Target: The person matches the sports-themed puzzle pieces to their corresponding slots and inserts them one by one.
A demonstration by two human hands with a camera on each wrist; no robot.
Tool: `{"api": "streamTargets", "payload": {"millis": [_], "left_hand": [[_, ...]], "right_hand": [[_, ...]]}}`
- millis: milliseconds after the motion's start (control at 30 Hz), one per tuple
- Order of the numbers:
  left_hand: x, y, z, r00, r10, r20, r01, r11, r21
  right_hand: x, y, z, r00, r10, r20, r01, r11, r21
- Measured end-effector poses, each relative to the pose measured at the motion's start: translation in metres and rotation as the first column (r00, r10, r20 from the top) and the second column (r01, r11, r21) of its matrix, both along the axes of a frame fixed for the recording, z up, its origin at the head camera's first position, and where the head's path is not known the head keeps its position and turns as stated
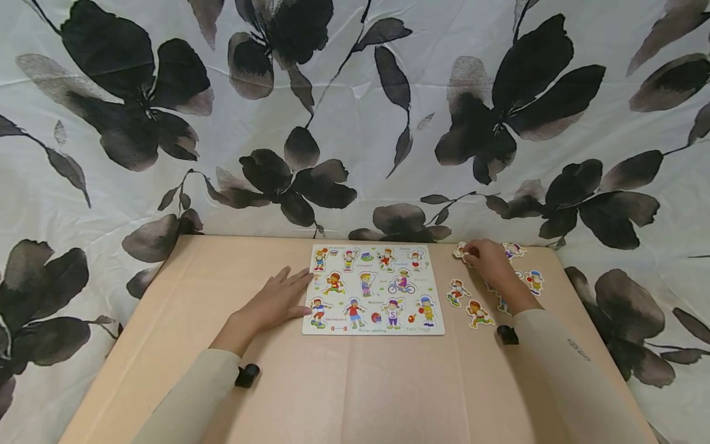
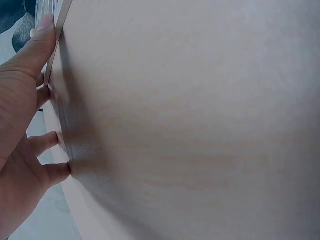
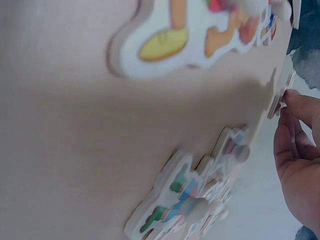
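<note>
A white peg puzzle board (image 1: 435, 330) with colourful sports figures lies flat on the table. At its left edge rests my left hand (image 1: 277, 299), fingers spread and fairly straight. In the left wrist view its thumb (image 2: 31, 50) lies against the board's edge (image 2: 62, 22), while other fingertips reach down to the table. To the right of the board, my right hand (image 1: 493, 265) pinches a small wooden puzzle piece (image 1: 459, 253) between thumb and fingers. The right wrist view shows that piece (image 3: 278, 105) edge-on, tilted up at the fingertips.
More knobbed puzzle pieces lie right of the board, among them a runner piece (image 1: 479, 314) and a skater-like piece (image 1: 457, 292). Others sit around and partly under my right forearm, such as one piece (image 1: 534, 282). A floral cloth (image 1: 355, 123) hangs behind the table (image 1: 388, 388).
</note>
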State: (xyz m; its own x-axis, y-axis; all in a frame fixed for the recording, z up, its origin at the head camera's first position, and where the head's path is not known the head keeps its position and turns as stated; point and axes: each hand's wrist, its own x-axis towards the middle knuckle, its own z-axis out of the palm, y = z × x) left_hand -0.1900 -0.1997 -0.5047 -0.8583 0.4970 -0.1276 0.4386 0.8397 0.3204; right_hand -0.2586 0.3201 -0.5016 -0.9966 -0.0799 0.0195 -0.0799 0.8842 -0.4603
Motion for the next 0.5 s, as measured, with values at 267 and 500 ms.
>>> {"api": "streamTargets", "payload": {"millis": [267, 500], "left_hand": [[0.002, -0.005, 0.0, 1.0, -0.016, -0.007, 0.016, 1.0, -0.008], [0.004, -0.008, 0.001, 1.0, -0.029, -0.006, 0.029, 1.0, 0.0]], "right_hand": [[0.013, -0.024, 0.01, 0.999, -0.015, 0.044, 0.017, 0.999, -0.031], [0.023, -0.046, 0.014, 0.996, -0.016, 0.085, 0.022, 0.997, -0.074]]}}
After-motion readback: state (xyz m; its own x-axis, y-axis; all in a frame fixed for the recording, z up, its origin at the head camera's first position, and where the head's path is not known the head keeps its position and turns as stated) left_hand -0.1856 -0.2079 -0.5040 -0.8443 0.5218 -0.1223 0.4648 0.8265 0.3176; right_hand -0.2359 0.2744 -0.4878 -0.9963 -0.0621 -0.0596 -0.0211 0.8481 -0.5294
